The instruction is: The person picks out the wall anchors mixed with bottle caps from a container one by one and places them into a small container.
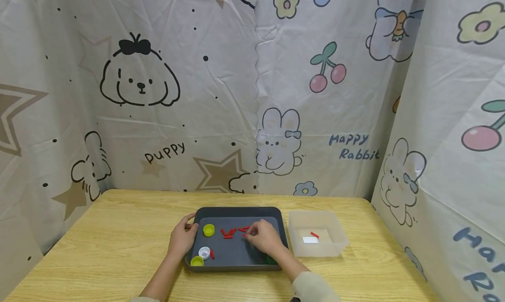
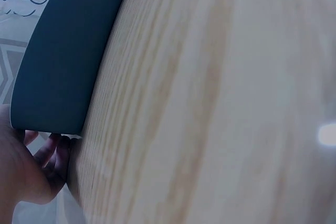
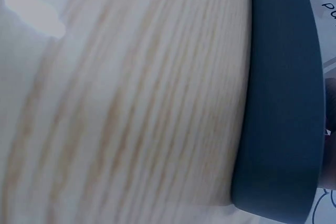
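Observation:
A dark grey tray point(image 1: 236, 211) lies on the wooden table. My left hand point(image 1: 183, 237) grips its left side, thumb at the rim; in the left wrist view, that hand's fingers point(image 2: 47, 153) bend around the tray's end. Over the tray's right half, my right hand point(image 1: 263, 237) pinches a small red stick point(image 1: 244, 236) at its fingertips. Several more red sticks point(image 1: 228, 237) are scattered beside it in the tray. At the tray's left are a yellow-green cap point(image 1: 208, 230), a white cap point(image 1: 204, 253) and another yellow-green cap point(image 1: 197, 261), with one red stick point(image 1: 212, 254) by the white cap.
Right of the tray stands a translucent plastic box point(image 1: 335, 248) holding a red stick point(image 1: 314, 234) and a white rectangular piece point(image 1: 310, 239). Something green point(image 1: 271, 260) shows in the tray's near right corner, partly behind my right wrist. Printed curtains point(image 1: 221, 118) hang behind the table point(image 1: 118, 240).

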`<state>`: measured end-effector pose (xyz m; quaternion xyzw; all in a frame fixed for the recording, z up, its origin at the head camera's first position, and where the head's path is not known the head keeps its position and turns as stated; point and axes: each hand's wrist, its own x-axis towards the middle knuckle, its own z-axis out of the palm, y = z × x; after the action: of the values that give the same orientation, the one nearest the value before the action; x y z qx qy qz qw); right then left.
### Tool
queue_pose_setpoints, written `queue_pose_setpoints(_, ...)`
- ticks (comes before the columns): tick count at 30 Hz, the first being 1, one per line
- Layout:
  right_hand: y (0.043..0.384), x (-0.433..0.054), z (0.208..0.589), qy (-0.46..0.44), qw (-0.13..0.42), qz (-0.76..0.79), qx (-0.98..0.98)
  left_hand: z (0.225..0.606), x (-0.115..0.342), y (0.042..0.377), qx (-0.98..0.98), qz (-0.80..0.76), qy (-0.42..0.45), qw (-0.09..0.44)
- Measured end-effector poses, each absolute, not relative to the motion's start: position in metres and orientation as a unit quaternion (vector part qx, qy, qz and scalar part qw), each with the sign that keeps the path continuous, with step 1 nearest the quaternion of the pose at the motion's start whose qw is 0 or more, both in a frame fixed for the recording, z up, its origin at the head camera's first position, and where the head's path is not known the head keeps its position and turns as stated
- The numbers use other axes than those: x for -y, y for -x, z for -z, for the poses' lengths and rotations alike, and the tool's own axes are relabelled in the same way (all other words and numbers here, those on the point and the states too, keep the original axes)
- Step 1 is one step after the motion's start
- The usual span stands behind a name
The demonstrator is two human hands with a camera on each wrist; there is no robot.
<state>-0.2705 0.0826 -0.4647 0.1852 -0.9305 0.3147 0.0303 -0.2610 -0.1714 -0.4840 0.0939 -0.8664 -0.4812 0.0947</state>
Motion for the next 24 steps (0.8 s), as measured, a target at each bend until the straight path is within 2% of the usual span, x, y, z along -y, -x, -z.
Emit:
queue_pose_setpoints(10,0.269,-0.087,0.452,-0.198,0.018,-0.318,0.927,0.484,0.172,0.261,0.867,0.480,-0.097,0.092)
queue_pose_setpoints(24,0.266,-0.100,0.434,-0.206,0.054,-0.298,0.931,0.484,0.171,0.261,0.869,0.477,-0.098,0.091)
